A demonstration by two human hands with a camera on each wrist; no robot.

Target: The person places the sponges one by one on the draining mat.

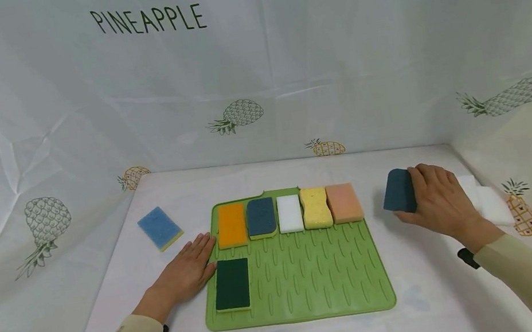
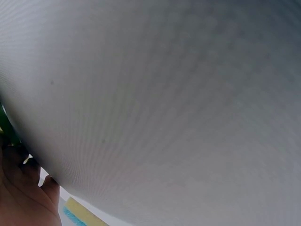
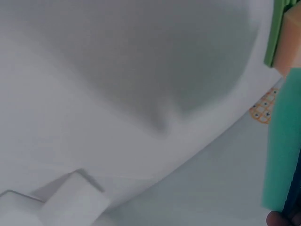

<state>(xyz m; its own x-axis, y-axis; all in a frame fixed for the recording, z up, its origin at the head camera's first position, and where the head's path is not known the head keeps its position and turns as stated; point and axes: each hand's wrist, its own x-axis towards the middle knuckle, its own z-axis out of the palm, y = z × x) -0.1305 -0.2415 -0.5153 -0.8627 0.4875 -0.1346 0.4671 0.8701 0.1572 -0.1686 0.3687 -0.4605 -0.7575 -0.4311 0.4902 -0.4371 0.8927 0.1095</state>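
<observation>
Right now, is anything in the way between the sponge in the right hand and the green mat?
Nothing visible stands between the dark blue sponge in the right hand and the bare near part of the green mat. Straight left, the pink sponge occupies the mat's far right corner.

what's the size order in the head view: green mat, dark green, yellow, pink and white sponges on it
1. green mat
2. dark green sponge, perhaps helped by nearness
3. yellow sponge and pink sponge, too alike to rank
4. white sponge
</observation>
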